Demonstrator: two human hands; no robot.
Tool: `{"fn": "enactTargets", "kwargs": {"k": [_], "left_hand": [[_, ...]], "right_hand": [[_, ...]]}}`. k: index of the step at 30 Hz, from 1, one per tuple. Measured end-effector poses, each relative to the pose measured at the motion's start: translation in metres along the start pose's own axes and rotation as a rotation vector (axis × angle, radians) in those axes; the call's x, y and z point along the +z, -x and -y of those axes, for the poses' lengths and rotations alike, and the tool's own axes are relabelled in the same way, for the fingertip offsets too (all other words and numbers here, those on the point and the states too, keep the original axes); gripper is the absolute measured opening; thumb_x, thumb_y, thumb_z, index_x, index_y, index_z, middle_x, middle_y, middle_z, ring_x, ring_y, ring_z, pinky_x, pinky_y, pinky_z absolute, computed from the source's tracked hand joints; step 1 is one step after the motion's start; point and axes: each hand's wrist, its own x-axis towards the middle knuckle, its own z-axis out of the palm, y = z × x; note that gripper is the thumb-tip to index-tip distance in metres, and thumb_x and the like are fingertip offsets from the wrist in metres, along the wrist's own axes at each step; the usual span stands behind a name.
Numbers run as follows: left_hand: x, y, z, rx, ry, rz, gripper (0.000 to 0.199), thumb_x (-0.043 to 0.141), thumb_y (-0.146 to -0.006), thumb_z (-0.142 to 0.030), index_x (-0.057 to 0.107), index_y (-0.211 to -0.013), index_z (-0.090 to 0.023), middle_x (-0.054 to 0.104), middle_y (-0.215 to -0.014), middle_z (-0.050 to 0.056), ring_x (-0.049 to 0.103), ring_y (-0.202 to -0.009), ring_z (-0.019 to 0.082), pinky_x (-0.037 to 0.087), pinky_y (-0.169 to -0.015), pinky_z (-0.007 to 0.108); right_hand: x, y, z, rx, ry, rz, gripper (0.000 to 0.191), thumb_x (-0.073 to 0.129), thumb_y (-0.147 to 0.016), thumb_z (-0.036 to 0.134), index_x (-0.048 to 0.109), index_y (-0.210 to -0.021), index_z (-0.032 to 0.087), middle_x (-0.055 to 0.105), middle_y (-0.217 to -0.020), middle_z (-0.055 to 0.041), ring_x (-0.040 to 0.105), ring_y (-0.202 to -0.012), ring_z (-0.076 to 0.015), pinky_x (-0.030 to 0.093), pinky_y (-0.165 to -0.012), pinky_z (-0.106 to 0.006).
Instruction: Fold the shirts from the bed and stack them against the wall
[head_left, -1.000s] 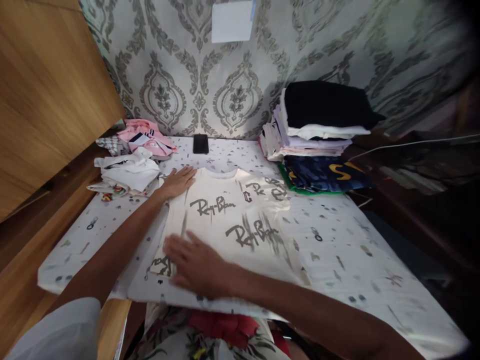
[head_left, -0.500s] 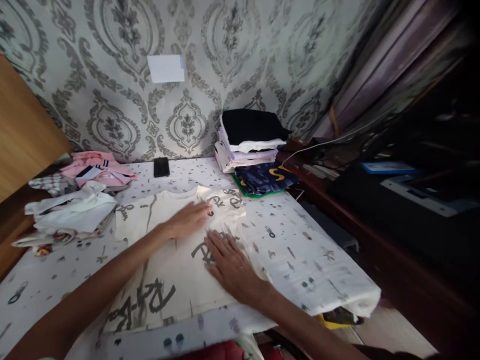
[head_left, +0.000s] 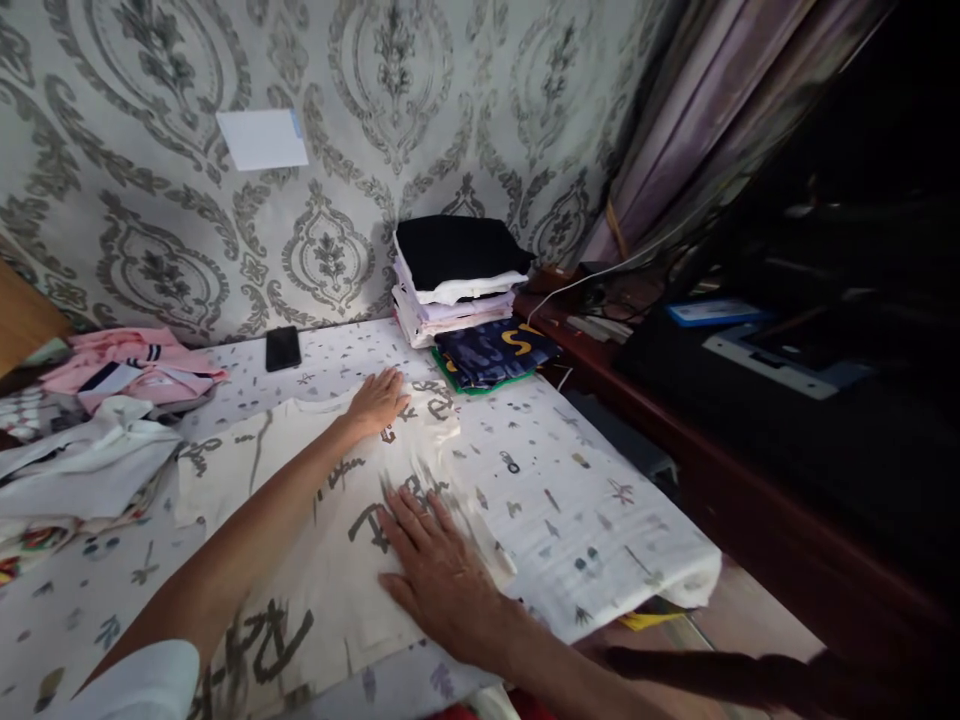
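A cream shirt (head_left: 330,540) with dark brush-like lettering is spread out on the white patterned cloth (head_left: 570,510). My left hand (head_left: 377,402) lies flat on the shirt's upper right part, near the collar and sleeve, with nothing in it. Closer to me, my right hand (head_left: 435,575) rests palm down on the lower right part of the shirt, its fingers spread. The fabric shows creases near both hands.
Behind stands a pile of folded clothes (head_left: 461,255), with a navy folded garment (head_left: 487,350) in front. A black phone (head_left: 283,348) lies near the wall. At the left are a pink garment (head_left: 135,365) and rumpled white clothes (head_left: 97,460). A dark wooden edge (head_left: 720,480) runs along the right.
The view has swung to the right. My left hand has moved up across the shirt towards its far right shoulder. My right hand stays on the shirt's right part, now with its fingers more spread.
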Motion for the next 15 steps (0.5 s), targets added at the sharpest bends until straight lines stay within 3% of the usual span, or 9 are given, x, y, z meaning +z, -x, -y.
{"fn": "enactTargets", "kwargs": {"k": [3,6,11,15], "left_hand": [[0.008,-0.001,-0.021,0.056,0.036,-0.043,0.069,0.027,-0.101,-0.052,0.027,-0.158,-0.014,0.021,-0.167,0.014,0.014,-0.156,0.026,0.014,-0.126,0.046],[0.009,-0.015,-0.034,0.046,0.046,0.004,0.067,0.025,-0.102,-0.050,0.028,-0.158,-0.014,0.022,-0.167,0.014,0.013,-0.156,0.026,0.014,-0.125,0.049],[-0.001,-0.045,-0.031,-0.076,0.033,0.000,0.064,0.024,-0.103,-0.049,0.028,-0.158,-0.016,0.022,-0.167,0.012,0.015,-0.156,0.025,0.014,-0.125,0.050],[-0.008,-0.056,-0.023,-0.134,0.048,-0.055,0.060,0.026,-0.104,-0.046,0.035,-0.155,-0.015,0.028,-0.165,0.015,0.019,-0.155,0.026,0.017,-0.123,0.052]], "right_hand": [[-0.002,-0.001,0.000,0.007,-0.025,0.009,0.060,0.044,-0.102,0.046,0.042,-0.151,0.012,0.036,-0.160,-0.0152,0.031,-0.150,-0.0298,0.030,-0.122,-0.053],[-0.004,-0.003,0.001,0.009,-0.042,0.026,0.061,0.045,-0.102,0.046,0.043,-0.151,0.011,0.037,-0.160,-0.0157,0.032,-0.150,-0.0308,0.030,-0.122,-0.055],[-0.001,0.002,0.004,0.001,-0.015,-0.009,0.059,0.050,-0.100,0.044,0.044,-0.150,0.013,0.041,-0.158,-0.0145,0.035,-0.148,-0.0287,0.030,-0.122,-0.052],[0.001,0.029,-0.006,0.046,0.060,-0.092,0.057,0.048,-0.101,0.042,0.044,-0.150,0.014,0.044,-0.157,-0.0122,0.037,-0.147,-0.0264,0.034,-0.121,-0.049]]}}
